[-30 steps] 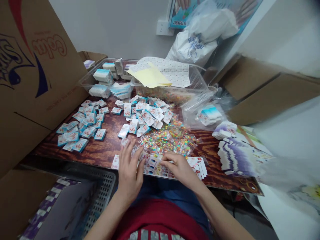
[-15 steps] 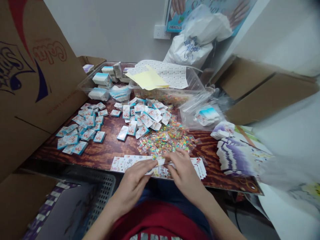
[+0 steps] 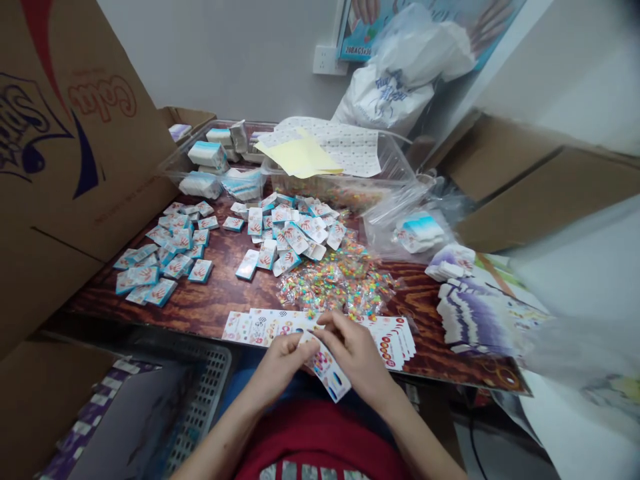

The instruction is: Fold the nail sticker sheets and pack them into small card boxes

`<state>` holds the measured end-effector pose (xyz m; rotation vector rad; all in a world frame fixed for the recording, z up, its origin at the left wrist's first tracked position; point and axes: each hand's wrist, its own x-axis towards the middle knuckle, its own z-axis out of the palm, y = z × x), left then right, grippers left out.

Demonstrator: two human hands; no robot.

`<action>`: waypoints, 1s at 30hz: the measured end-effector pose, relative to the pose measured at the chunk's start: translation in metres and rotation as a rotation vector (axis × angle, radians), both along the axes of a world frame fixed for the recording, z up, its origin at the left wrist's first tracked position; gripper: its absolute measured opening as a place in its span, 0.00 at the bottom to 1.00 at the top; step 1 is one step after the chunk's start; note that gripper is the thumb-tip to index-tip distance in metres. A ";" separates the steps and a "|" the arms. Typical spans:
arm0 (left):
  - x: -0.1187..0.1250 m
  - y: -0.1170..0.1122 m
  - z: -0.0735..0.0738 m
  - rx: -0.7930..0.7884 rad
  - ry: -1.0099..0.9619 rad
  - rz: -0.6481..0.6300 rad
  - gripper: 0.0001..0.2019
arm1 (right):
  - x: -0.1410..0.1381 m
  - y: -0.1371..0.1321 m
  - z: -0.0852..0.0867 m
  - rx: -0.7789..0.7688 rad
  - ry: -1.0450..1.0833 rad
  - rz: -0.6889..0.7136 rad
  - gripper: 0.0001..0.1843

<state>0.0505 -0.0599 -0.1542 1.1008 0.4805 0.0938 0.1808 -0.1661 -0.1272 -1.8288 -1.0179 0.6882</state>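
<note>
My left hand (image 3: 281, 363) and my right hand (image 3: 353, 355) meet at the table's near edge, both pinched on a printed card with coloured nail pictures (image 3: 327, 372), held tilted above my lap. More printed cards (image 3: 260, 327) lie in a row on the wooden table (image 3: 220, 297) just beyond my hands. A heap of small clear bags with coloured bits (image 3: 337, 280) sits right behind them.
Small blue-and-white packets (image 3: 165, 257) lie scattered left and centre. Clear bins (image 3: 210, 167) hold stacks at the back, under yellow paper (image 3: 300, 157). Purple-white card stacks (image 3: 470, 310) lie right. A large cardboard flap (image 3: 65, 127) stands left, a mesh basket (image 3: 200, 393) below.
My hands came together and lifted one printed card off the row at the table edge, drawing it toward my lap. Before, both lay flat on the cards.
</note>
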 end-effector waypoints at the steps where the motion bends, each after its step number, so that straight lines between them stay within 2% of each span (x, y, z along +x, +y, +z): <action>1: 0.000 0.002 -0.002 0.007 0.037 0.052 0.23 | 0.004 -0.003 0.002 0.005 0.058 0.000 0.08; 4: -0.001 0.009 -0.005 0.065 0.106 0.183 0.24 | 0.009 -0.012 0.010 -0.036 0.169 0.069 0.11; 7: 0.002 0.007 -0.001 0.205 0.107 0.227 0.24 | -0.002 -0.015 0.011 -0.097 0.200 0.160 0.08; 11: 0.003 -0.004 0.011 0.347 -0.015 0.047 0.25 | -0.020 -0.009 0.000 -0.035 0.428 0.091 0.10; 14: -0.001 -0.005 0.013 0.323 -0.019 -0.019 0.23 | -0.014 -0.006 -0.006 0.004 0.498 0.056 0.08; 17: -0.004 0.002 0.009 0.226 0.069 0.010 0.24 | 0.014 0.000 -0.009 0.013 0.351 -0.004 0.07; 21: 0.001 0.005 0.008 0.203 0.075 0.024 0.24 | 0.060 0.032 -0.020 -0.010 -0.256 -0.285 0.09; 22: 0.003 0.005 0.009 0.208 0.060 0.014 0.23 | 0.068 0.042 -0.024 -0.015 -0.323 -0.322 0.07; 24: 0.007 0.003 0.010 0.214 0.034 -0.005 0.22 | 0.079 0.060 -0.034 -0.026 -0.380 -0.345 0.04; 26: 0.008 0.004 0.009 0.214 0.026 0.014 0.21 | 0.083 0.069 -0.042 -0.027 -0.379 -0.332 0.05; 30: 0.007 0.014 0.001 0.168 0.058 0.134 0.20 | 0.088 0.061 -0.053 0.016 -0.349 -0.320 0.05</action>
